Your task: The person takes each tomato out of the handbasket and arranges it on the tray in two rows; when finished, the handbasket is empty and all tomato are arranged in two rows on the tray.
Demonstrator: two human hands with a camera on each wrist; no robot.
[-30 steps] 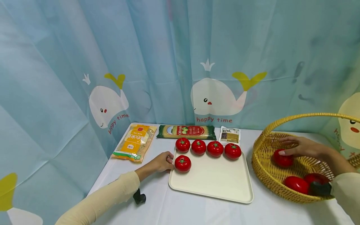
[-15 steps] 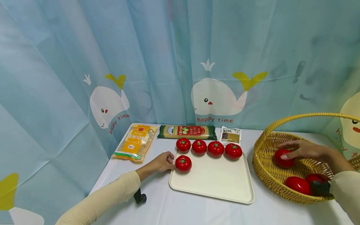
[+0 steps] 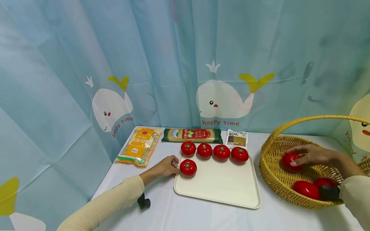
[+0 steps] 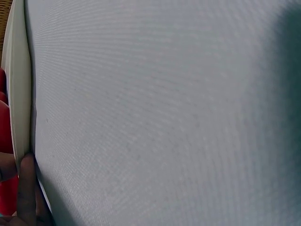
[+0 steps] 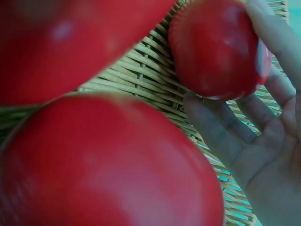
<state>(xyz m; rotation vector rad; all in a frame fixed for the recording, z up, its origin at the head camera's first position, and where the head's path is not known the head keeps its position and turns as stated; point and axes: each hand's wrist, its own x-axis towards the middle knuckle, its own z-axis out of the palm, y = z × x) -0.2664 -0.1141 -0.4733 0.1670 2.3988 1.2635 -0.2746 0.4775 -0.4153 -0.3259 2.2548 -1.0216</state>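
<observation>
My left hand (image 3: 168,166) pinches the left rim of a cream tray (image 3: 219,187); in the left wrist view a finger (image 4: 27,188) lies against the underside of the rim. On the tray, several red tomatoes with green tops form a row along the back, and one more tomato (image 3: 188,168) sits beside my left hand. My right hand (image 3: 315,155) reaches into a wicker basket (image 3: 270,175) and holds a tomato (image 3: 289,161) there. In the right wrist view the thumb and fingers curve around that tomato (image 5: 216,52). Two other tomatoes lie nearer in the basket, one tomato (image 3: 306,190) showing clearly.
Behind the tray lie a green pasta packet (image 3: 192,135) and a small sachet (image 3: 236,139). An orange food bag (image 3: 139,146) is at the back left. The basket's tall handle (image 3: 312,117) arches over it. A blue curtain (image 3: 173,64) borders the table.
My right hand's fingers have closed in around the tomato, which stays in the basket. The left hand and the tray have kept their places.
</observation>
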